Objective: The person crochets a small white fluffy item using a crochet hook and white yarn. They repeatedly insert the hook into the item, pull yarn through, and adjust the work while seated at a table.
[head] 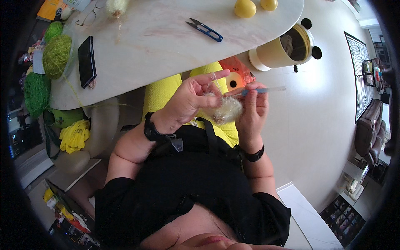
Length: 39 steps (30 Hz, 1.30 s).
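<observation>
Over my lap, my left hand [197, 97] pinches a fluffy cream crocheted piece [227, 110] between thumb and fingers, and a strand of yarn runs over its raised index finger. My right hand [254, 109] grips the blue handle of a crochet hook [256, 91], whose tip end points into the top of the piece. The exact place of the tip is hidden in the fuzz. On the marble-look table [140, 53] beyond lie blue thread snips [208, 31] and another fluffy cream piece [117, 7] with a trailing strand.
A black phone [87, 62], eyeglasses [90, 17] and two yellow round objects [245, 8] rest on the table. Green yarn balls [57, 56] sit at its left end, one strand hanging down. A cream bin [281, 50] stands right of the table, near an orange plastic bag [234, 67].
</observation>
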Available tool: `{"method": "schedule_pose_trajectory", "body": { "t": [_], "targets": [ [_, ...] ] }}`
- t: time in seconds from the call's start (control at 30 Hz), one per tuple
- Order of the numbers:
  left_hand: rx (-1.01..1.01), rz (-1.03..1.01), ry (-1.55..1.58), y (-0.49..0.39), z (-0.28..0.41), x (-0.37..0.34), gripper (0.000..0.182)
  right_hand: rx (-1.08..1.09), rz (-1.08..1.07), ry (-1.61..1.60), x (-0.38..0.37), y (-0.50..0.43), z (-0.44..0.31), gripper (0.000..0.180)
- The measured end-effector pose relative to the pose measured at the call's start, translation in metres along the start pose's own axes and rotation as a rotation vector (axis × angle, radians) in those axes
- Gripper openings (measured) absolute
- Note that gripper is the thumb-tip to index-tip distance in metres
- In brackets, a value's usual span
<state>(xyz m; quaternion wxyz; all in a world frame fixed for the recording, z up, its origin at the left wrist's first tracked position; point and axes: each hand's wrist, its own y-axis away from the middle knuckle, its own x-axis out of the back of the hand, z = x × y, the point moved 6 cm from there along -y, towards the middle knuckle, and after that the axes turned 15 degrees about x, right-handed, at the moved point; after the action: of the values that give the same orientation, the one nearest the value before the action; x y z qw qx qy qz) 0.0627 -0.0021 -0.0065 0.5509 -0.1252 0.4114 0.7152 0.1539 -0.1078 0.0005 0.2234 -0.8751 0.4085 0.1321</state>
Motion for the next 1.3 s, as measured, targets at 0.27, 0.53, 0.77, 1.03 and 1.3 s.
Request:
{"method": "schedule_pose_trajectory", "body": {
  "t": [0.27, 0.53, 0.77, 1.03, 1.3],
  "targets": [
    [0.108, -0.103, 0.079, -0.004, -0.016, 0.002, 0.061, 0.828, -0.466, 0.761, -0.017, 0.009, -0.032, 0.017],
    [0.096, -0.148, 0.063, -0.001, -0.005, -0.001, 0.058, 0.012, 0.055, -0.18, 0.005, 0.005, 0.004, 0.017],
    [0.009, -0.005, -0.071, 0.009, -0.002, -0.01, 0.069, 1.047, -0.538, 0.94, -0.031, 0.014, -0.047, 0.033],
    [0.115, -0.15, -0.045, 0.006, 0.004, -0.001, 0.061, 0.038, 0.049, -0.256, 0.007, -0.005, -0.002, 0.015],
    [-0.049, -0.021, -0.118, 0.003, -0.004, -0.005, 0.068, 0.772, -0.445, 0.91, -0.023, 0.007, -0.04, 0.031]
  ]
}}
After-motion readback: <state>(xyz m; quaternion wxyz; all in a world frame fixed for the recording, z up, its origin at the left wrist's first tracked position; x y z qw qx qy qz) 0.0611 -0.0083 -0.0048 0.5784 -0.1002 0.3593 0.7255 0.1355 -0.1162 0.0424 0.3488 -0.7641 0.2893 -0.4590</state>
